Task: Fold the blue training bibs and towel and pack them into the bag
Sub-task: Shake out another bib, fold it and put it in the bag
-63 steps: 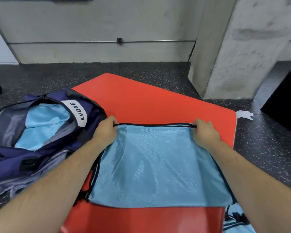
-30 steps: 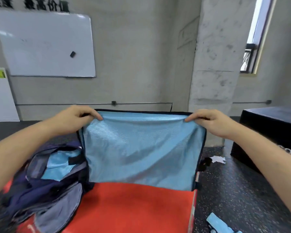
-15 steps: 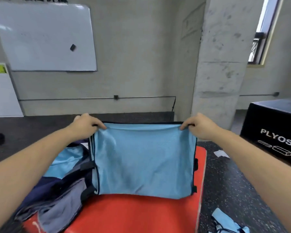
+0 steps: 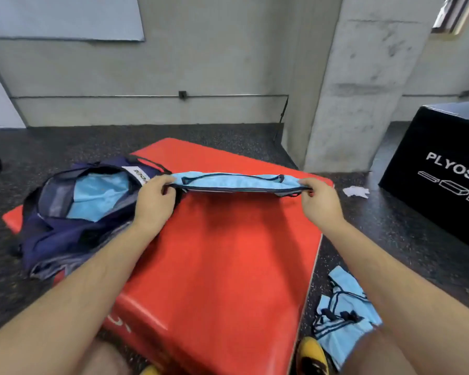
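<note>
The blue bib (image 4: 236,181), an upright hanging sheet half a second ago, now stretches nearly level, seen edge-on as a thin strip over the far end of the red mat (image 4: 228,266). Both forearms reach forward. The left hand (image 4: 153,200) pinches the strip's left end between thumb and curled fingers, just beside the open navy bag (image 4: 73,212); the right hand (image 4: 320,201) pinches the right end likewise. A second bib (image 4: 341,312) lies crumpled on the floor beside the mat.
</note>
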